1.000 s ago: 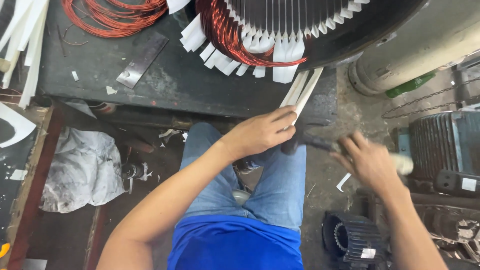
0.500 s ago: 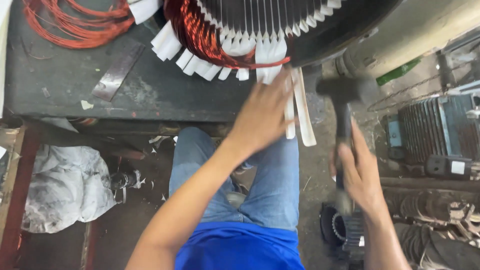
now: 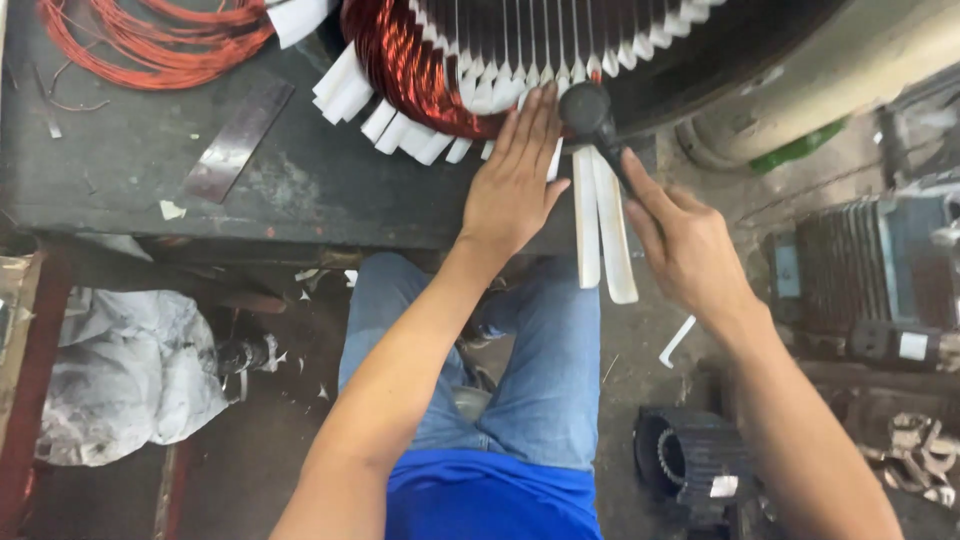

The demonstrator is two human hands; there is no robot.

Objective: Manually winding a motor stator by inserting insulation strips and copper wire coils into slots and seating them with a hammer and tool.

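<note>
— How is the mallet (image 3: 592, 118) held?
— Its handle is clasped by the right hand (image 3: 690, 245), fingers closed around it; the long axis runs from 5 o'clock up to 11 o'clock, the head set against the copper winding (image 3: 410, 70).
— And the left hand (image 3: 515, 185)?
— It is laid flat, fingers together, on the white paper strips (image 3: 598, 225) at the workbench (image 3: 300, 185) edge.
</note>
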